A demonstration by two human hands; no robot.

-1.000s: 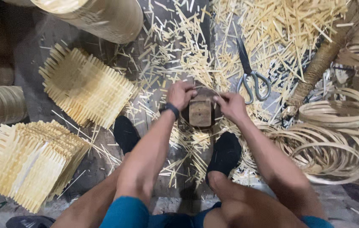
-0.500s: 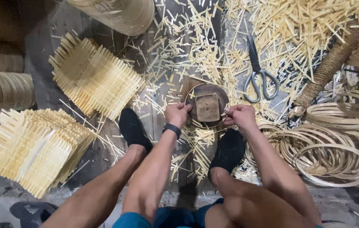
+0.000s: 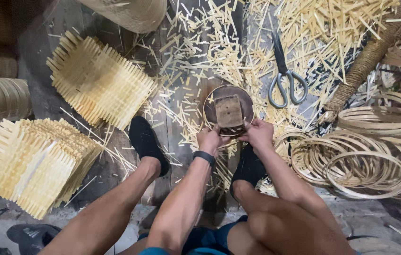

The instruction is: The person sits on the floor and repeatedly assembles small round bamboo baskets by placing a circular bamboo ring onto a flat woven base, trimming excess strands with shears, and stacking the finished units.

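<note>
The floor (image 3: 181,141) of dark boards spread out under everything, and it was covered with short yellow bamboo sticks (image 3: 323,33), mostly past the hands and off to their right. Two big woven mats (image 3: 30,165) with spiky edges lay well to the left of the hands, one nearer the person and one farther away. A pile of thin bamboo rings (image 3: 365,160) lay just to the right of the right hand. A thick wrapped rope (image 3: 365,66) slanted beyond the rings. The person's two black shoes (image 3: 146,141) sat on the floor, one left of the hands and one right below them. Grey scissors (image 3: 283,78) lay a little past the right hand. The round dark disc (image 3: 214,99) with a wooden block (image 3: 228,112) on top sat just above both hands. The left hand (image 3: 211,140) and the right hand (image 3: 259,133) were both closed on the near edge of the disc, side by side.
</note>
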